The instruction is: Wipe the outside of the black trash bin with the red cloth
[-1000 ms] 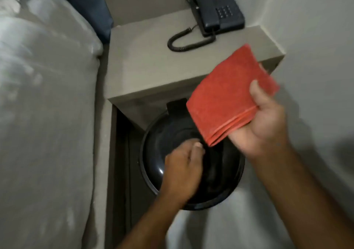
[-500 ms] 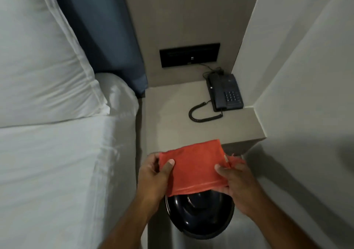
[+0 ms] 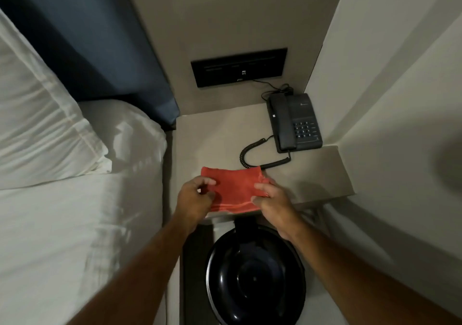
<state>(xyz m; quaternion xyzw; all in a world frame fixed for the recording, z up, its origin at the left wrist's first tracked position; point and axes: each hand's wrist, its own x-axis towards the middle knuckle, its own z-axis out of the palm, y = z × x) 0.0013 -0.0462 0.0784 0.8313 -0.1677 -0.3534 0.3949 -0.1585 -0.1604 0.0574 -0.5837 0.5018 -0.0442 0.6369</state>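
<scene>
Far left: white bed (image 3: 62, 224) with a white fabric pillow (image 3: 37, 125) at its head, dark blue upholstered headboard (image 3: 87, 37) behind.

Beside the bed, a beige flat-topped nightstand (image 3: 212, 145). On its front edge lies the folded red terry cloth (image 3: 235, 187), flat, several layers showing along the near side.

Left hand (image 3: 193, 199) at the cloth's left end: thumb and fingers curled in, pinching that end.

Right hand (image 3: 272, 199) at the cloth's right end: fingers bent and close together, gripping that edge, thumb on top. Both forearms reach in from the bottom of the view.

Below the nightstand's front edge, between the forearms and nearer the right one, stands the round glossy black plastic trash bin (image 3: 255, 279), lid closed, seen from above. Cloth is apart from it, higher up on the nightstand top.

Behind, on the beige wall panel, a black rectangular socket plate (image 3: 238, 67).

Right rear of the nightstand: dark grey corded desk telephone (image 3: 293, 122), handset in cradle, its coiled black cord (image 3: 252, 154) looping forward to just beside the cloth's far right corner.

Far right: plain white wall (image 3: 400, 100).
</scene>
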